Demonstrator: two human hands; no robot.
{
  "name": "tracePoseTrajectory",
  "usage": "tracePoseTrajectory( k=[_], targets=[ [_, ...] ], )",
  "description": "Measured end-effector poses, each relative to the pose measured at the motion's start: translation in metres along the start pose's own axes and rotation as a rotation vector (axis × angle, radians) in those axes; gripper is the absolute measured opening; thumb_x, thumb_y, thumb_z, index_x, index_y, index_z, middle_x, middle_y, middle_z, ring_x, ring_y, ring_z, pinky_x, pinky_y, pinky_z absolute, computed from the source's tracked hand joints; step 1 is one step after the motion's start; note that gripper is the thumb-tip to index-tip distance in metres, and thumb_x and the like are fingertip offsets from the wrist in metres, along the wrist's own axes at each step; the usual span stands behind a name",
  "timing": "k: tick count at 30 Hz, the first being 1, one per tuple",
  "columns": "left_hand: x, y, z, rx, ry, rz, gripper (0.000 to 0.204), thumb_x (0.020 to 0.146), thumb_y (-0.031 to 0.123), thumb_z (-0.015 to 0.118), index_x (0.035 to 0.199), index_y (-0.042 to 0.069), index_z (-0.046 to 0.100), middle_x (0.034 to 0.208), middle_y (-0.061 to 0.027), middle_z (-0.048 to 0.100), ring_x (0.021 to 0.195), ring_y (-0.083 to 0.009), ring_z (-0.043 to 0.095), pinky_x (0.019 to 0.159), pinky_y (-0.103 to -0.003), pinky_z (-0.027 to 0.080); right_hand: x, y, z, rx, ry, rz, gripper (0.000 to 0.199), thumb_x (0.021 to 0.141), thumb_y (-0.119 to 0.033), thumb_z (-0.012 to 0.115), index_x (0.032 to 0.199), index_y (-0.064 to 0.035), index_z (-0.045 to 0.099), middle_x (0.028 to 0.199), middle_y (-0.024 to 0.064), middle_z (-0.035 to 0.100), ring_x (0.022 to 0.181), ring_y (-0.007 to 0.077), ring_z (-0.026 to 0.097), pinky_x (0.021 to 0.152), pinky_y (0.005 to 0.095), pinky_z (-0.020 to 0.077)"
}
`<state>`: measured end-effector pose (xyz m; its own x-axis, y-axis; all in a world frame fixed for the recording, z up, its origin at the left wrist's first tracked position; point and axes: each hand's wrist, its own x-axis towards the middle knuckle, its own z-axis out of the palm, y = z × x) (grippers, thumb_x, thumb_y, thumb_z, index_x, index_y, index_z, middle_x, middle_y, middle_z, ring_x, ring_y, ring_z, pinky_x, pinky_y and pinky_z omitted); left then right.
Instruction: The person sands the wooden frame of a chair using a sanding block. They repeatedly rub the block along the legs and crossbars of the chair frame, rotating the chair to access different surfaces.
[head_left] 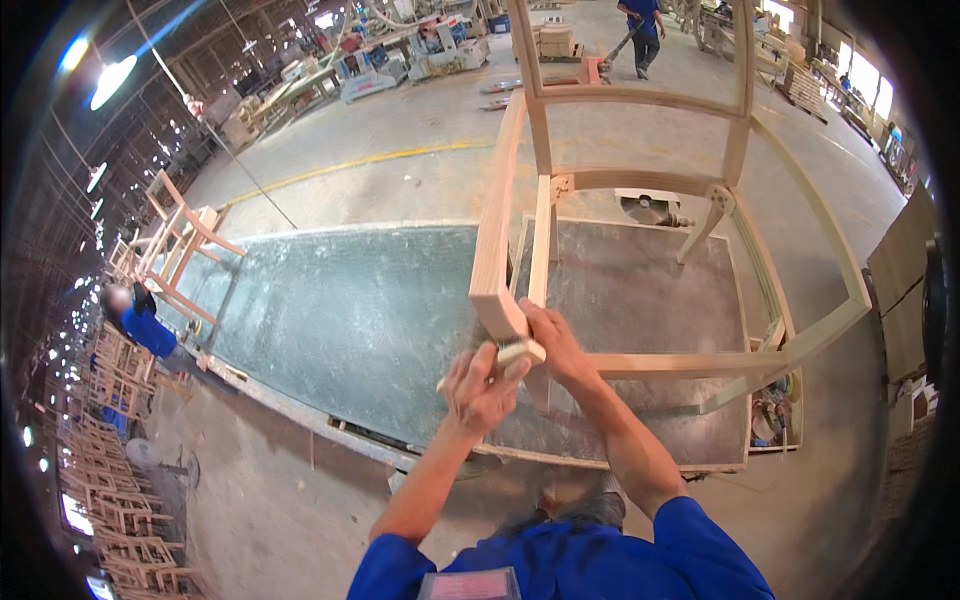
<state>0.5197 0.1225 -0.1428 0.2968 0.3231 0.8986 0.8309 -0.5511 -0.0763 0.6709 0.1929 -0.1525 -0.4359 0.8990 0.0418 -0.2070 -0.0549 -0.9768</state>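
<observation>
A worker's right hand (553, 345) steadies a bare wooden chair frame (640, 250) lying on the counter (350, 310). The left hand (480, 388), fingers curled around a pale sanding block (518, 353), works one leg end. The wood looks unfinished throughout.

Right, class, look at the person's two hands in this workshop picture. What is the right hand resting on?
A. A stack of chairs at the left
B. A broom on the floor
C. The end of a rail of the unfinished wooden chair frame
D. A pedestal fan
C: the right hand grips the end of a rail of the bare wooden chair frame on the workbench, while the left hand holds a small pale block against it.
</observation>
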Motion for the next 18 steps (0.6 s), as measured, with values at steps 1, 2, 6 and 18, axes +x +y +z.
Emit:
tracePoseTrajectory(
  k=[1, 2, 6, 18],
  targets=[
    [0.003, 0.004, -0.003, 0.014, -0.033, -0.024, 0.032, 0.084, 0.008, 0.073, 0.115, 0.017, 0.075, 0.11, -0.0201, 0.062, 0.08, -0.0323, 0.064, 0.061, -0.039, 0.053, 0.001, 0.001, 0.0, 0.024, -0.014, -0.028, 0.056, 0.107, -0.046, 0.037, 0.086, 0.0001, 0.061, 0.077, -0.0006, 0.055, 0.076, 0.0102, 0.049, 0.068, 0.0301, 0.0408],
    [0.01, 0.014, -0.009, 0.029, -0.077, -0.072, 0.032, 0.084, 0.008, 0.073, 0.115, 0.017, 0.075, 0.109, -0.0201, 0.062, 0.081, -0.032, 0.064, 0.062, -0.038, 0.054, -0.003, 0.001, 0.001, 0.013, -0.009, -0.01, 0.056, 0.107, -0.046, 0.037, 0.086, 0.0, 0.061, 0.076, -0.0009, 0.054, 0.076, 0.0101, 0.048, 0.068, 0.0301, 0.0407],
    [0.093, 0.031, -0.039, 0.159, -0.094, -0.147, 0.04, 0.082, 0.004, 0.073, 0.121, 0.014, 0.073, 0.109, -0.0164, 0.062, 0.082, -0.0312, 0.064, 0.065, -0.04, 0.054, -0.002, -0.003, -0.019, -0.206, 0.049, -0.121, 0.049, 0.105, -0.041, 0.043, 0.104, 0.0033, 0.063, 0.095, 0.0125, 0.064, 0.092, 0.0225, 0.06, 0.082, 0.0315, 0.0466],
    [0.095, 0.121, -0.025, 0.811, -0.996, -0.308, 0.062, 0.081, 0.005, 0.061, 0.141, 0.022, 0.058, 0.117, -0.0122, 0.054, 0.086, -0.032, 0.056, 0.067, -0.041, 0.051, -0.094, -0.056, -0.163, -1.241, -0.369, -0.073, 0.054, 0.088, -0.039, 0.07, 0.132, -0.0098, 0.059, 0.093, 0.0151, 0.071, 0.076, 0.0364, 0.07, 0.071, 0.0485, 0.053]
  ],
)
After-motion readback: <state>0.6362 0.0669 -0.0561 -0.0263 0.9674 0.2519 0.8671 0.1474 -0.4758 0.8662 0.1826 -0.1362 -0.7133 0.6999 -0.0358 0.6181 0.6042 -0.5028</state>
